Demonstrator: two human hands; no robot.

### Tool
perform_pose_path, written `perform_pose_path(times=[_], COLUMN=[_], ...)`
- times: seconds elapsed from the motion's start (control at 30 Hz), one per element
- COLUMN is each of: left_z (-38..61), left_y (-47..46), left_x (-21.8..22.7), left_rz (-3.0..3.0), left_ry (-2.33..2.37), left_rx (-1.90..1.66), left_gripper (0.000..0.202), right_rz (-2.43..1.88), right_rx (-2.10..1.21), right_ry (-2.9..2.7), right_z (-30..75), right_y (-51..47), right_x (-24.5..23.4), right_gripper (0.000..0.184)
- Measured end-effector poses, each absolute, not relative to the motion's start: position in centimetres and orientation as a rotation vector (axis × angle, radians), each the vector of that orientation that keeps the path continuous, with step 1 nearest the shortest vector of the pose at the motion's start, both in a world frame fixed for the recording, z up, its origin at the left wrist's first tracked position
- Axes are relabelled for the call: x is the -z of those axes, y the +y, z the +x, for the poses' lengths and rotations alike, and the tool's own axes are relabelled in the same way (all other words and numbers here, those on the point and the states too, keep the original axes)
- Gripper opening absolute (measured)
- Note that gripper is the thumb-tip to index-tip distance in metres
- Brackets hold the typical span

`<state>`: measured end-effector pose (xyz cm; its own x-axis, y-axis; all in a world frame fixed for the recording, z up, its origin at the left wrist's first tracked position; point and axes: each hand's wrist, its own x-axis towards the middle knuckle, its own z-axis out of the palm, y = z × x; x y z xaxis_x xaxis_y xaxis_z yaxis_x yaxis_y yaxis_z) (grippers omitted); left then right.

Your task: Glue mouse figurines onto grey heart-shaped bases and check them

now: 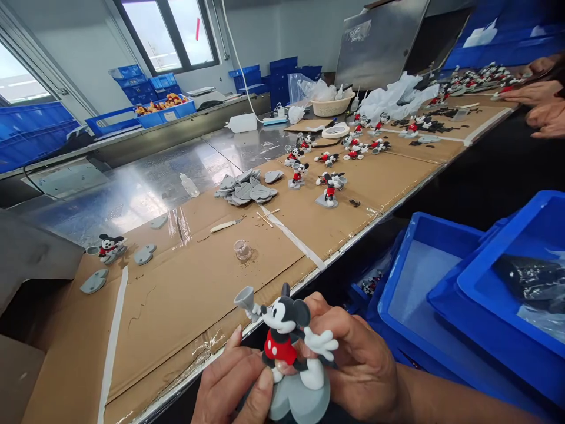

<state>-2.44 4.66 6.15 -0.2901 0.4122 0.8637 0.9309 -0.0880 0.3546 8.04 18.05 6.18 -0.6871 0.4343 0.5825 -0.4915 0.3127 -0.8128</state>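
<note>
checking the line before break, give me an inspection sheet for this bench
surface: cardboard sheeting taped over steel bench
job's things: Mickey Mouse figurine on grey base in hand; more figurines along bench; grey bases piled
clutter: clear cup, sculpting tool, plastic bottle, white plastic wrap
hands: left hand and right hand grip figurine; co-worker's hands far right
cables: white cable behind bench
surroundings: blue plastic crates, windows

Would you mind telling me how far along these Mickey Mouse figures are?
Done: figures stand on grey bases on the cardboard. In hand: one figure on its base, held by the left hand and right hand. Left: a pile of loose heart-shaped grey bases.
</note>
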Motion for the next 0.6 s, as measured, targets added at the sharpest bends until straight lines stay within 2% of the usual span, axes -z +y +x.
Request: perform_pose_path(times=[0.07, 0.1, 0.2, 0.23, 0.33, 0.47, 0.6], left_z=[-2.7, -2.9, -3.7, -4.0, -5.2, -5.8, -5.5], left_y=[4.7, 4.7, 4.5, 4.4, 4.0, 3.8, 3.9], left_x=[-6.1, -5.9, -5.2, -4.8, -3.5, -2.7, -3.4], left_rz=[-1.429, -1.409, -1.359, -1.363, -1.442, -1.474, -1.494], left_ry=[-1.680, -1.678, -1.680, -1.658, -1.524, -1.500, -1.548], left_rx=[1.280, 1.229, 1.089, 1.048, 0.919, 0.916, 0.935], left_gripper=[0.020, 0.019, 0.024, 0.027, 0.031, 0.024, 0.021], right_rz=[-0.059, -0.127, -0.255, -0.249, -0.185, -0.325, -0.338], right_rx=[-1.674, -1.776, -2.165, -2.301, -2.564, -2.628, -2.674], right_ry=[-1.635, -1.572, -1.423, -1.352, -1.117, -0.914, -0.857], right_z=[7.8, 7.8, 7.9, 7.9, 7.9, 7.6, 7.4], right_y=[17.5, 17.2, 16.4, 16.2, 15.8, 15.6, 15.8], right_x=[-5.7, -5.5, -5.4, -5.5, -6.0, -6.1, -6.2], right_gripper=[0.027, 0.033, 0.066, 0.071, 0.063, 0.062, 0.051])
